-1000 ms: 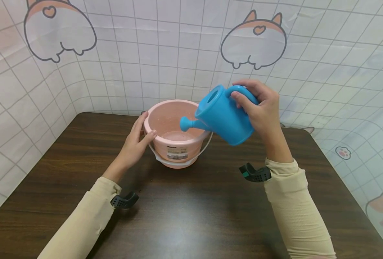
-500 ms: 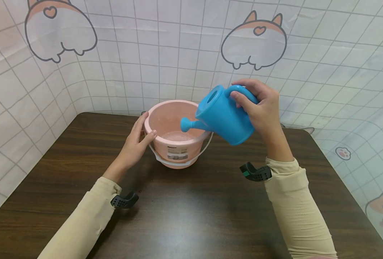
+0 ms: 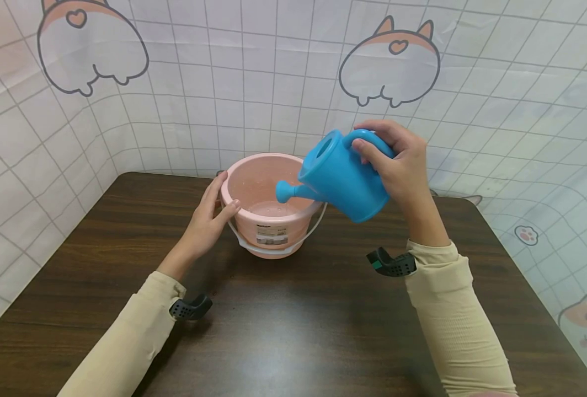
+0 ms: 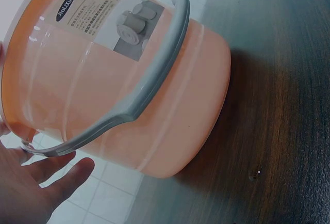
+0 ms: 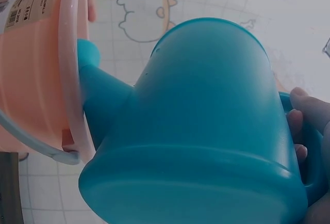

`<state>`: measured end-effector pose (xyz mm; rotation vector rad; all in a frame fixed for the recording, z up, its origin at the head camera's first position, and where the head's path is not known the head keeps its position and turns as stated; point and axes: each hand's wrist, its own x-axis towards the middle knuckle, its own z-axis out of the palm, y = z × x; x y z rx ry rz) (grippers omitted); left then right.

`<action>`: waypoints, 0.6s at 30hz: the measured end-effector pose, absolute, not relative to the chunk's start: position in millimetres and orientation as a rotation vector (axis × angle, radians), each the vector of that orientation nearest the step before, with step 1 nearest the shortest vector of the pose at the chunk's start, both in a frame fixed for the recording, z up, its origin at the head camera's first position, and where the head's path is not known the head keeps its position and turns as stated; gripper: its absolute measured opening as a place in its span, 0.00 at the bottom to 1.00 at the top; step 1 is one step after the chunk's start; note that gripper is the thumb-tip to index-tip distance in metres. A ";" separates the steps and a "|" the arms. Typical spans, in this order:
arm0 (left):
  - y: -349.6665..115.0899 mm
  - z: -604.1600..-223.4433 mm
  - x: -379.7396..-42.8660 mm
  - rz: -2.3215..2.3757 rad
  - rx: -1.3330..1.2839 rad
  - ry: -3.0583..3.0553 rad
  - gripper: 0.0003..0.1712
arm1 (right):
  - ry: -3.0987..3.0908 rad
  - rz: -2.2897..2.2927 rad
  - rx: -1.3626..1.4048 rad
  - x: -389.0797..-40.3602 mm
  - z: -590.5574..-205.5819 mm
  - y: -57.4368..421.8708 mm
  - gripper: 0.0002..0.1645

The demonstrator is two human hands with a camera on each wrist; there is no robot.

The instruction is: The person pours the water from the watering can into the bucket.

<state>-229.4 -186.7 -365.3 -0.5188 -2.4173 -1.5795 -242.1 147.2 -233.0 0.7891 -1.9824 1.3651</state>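
Observation:
My right hand (image 3: pixel 400 160) grips the handle of a blue watering can (image 3: pixel 345 179), its fingers curled through the loop. The can is tilted left, and its spout (image 3: pixel 293 191) reaches over the rim of a pink bucket (image 3: pixel 272 229) standing on the table. Fine drops and a shiny patch show on the bucket's inside. My left hand (image 3: pixel 209 218) rests on the bucket's left rim, thumb and fingers spread and fairly straight. In the left wrist view, several fingers (image 4: pixel 72 180) lie beside the bucket below its lowered grey-white handle (image 4: pixel 154 79).
The dark wooden table (image 3: pixel 283 325) has small water drops (image 4: pixel 253 173) left of the bucket. Behind it hangs a white grid-patterned cloth (image 3: pixel 254 82) with cartoon dog prints. Black straps (image 3: pixel 393 264) stick out from both sleeves.
Hardly anything differs. The watering can and my right hand shift by a few pixels, while the bucket and my left hand stay in place.

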 end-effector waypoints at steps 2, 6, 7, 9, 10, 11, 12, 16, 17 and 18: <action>-186.5 -365.3 -229.5 -1.586 -0.521 -2.415 0.41 | -1.984 1.360 0.790 -242.4 -233.1 147.4 0.12; -186.2 -364.5 -228.6 -1.589 -0.525 -2.414 0.41 | -1.990 1.348 0.788 -242.9 -233.0 147.2 0.12; -186.2 -364.7 -228.8 -1.587 -0.526 -2.414 0.41 | -1.990 1.346 0.789 -242.9 -232.9 147.2 0.12; -186.3 -365.2 -229.2 -1.587 -0.526 -2.415 0.41 | -1.990 1.347 0.792 -243.2 -232.9 147.1 0.12; -186.3 -365.5 -229.4 -1.588 -0.526 -2.417 0.41 | -1.989 1.347 0.794 -243.3 -232.8 147.2 0.12; -186.4 -365.7 -229.6 -1.588 -0.525 -2.419 0.41 | -1.988 1.348 0.796 -243.3 -232.8 147.3 0.12; -186.5 -366.0 -229.8 -1.587 -0.523 -2.421 0.41 | -1.989 1.348 0.796 -243.4 -232.8 147.3 0.12; -186.3 -365.5 -229.3 -1.590 -0.521 -2.422 0.41 | -1.990 1.345 0.801 -243.8 -232.9 147.7 0.12; -186.3 -365.3 -229.1 -1.591 -0.522 -2.421 0.41 | -1.989 1.345 0.804 -243.9 -233.0 147.9 0.12; -186.2 -365.2 -228.9 -1.590 -0.522 -2.420 0.41 | -1.990 1.345 0.804 -244.0 -233.2 148.2 0.12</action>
